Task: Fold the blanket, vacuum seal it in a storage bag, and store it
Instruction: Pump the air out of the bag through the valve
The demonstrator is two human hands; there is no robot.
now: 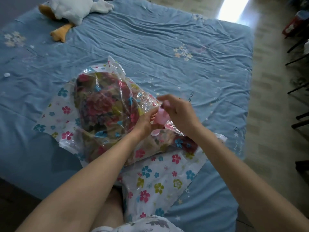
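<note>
A blue bed (167, 52) fills the room, a plush duck (73, 10) lying near its far corner. The flowered storage bag (158, 181) lies on the near edge, its length running from near-right to far-left, the folded blanket (102, 104) bulging inside. Both forearms reach forward over it. The left hand (145, 123) and the right hand (178, 111) both pinch the pink valve (160, 115) on top.
</note>
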